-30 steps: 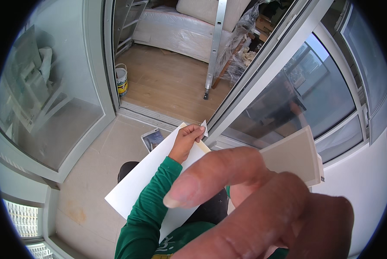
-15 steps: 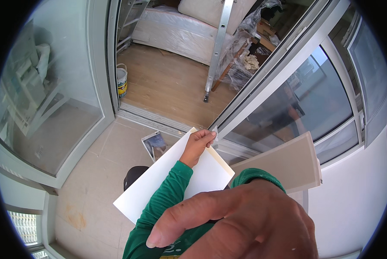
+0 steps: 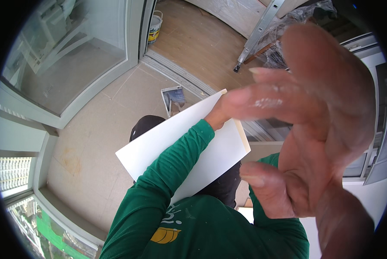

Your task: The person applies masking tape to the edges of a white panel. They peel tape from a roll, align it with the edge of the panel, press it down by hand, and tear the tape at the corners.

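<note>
A flat white rectangular board (image 3: 223,151) with a cream strip along its right edge lies slanted over my dark-trousered legs. My left forearm, in a green sleeve, reaches across it. Near the board's far corner is my left hand (image 3: 216,115); its wrist shows, but its fingers are hidden behind my other hand. Very close to the camera, my right hand (image 3: 318,116) looms large and slightly blurred, fingers bent and apart, with nothing visible in it. One of its fingers has a whitish, shiny patch.
Beyond the board, a printed picture sheet (image 3: 173,96) lies on the tiled floor by the sliding-door track (image 3: 176,69). Inside the doorway are a paint bucket (image 3: 155,26), a metal ladder leg (image 3: 258,39) and clear plastic wrapping (image 3: 299,17). A framed glass door (image 3: 94,47) stands at left.
My right hand has risen and moved right, its fingers spreading, and now covers the left hand's fingers. Earlier the left hand pinched a small whitish piece at the board's corner. The view has shifted.
</note>
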The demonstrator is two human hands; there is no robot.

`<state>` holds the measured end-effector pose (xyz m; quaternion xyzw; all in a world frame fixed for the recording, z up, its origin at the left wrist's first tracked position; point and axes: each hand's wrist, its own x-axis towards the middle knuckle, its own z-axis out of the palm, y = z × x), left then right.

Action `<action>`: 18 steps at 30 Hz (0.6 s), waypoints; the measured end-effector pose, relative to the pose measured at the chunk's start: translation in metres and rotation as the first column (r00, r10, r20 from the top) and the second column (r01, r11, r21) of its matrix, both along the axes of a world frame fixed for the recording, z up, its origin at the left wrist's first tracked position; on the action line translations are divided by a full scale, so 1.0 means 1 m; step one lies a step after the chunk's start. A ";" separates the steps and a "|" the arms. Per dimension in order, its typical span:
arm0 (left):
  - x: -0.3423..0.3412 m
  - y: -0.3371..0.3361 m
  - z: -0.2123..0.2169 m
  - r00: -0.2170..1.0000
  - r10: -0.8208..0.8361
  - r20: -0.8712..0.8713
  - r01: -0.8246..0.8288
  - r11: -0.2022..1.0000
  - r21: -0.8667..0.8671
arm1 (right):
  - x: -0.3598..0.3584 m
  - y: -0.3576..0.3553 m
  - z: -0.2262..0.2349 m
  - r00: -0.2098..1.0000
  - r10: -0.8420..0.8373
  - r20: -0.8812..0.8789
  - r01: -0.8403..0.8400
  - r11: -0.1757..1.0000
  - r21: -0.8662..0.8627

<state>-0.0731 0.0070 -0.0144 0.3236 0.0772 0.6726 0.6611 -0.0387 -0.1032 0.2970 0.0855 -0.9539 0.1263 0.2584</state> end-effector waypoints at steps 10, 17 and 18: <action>0.001 -0.026 0.048 0.985 0.167 0.049 -0.151 0.959 -0.238 | 0.098 0.063 -0.179 0.500 -0.850 -0.165 0.728 0.515 -0.452; -0.054 -0.023 0.054 0.901 0.383 0.204 -0.338 0.914 -0.223 | 0.176 0.060 -0.294 0.160 -0.976 0.149 0.939 0.104 -0.329; -0.055 -0.024 0.055 0.895 0.397 0.204 -0.350 0.907 -0.232 | 0.175 0.062 -0.290 0.147 -0.981 0.125 0.964 0.114 -0.240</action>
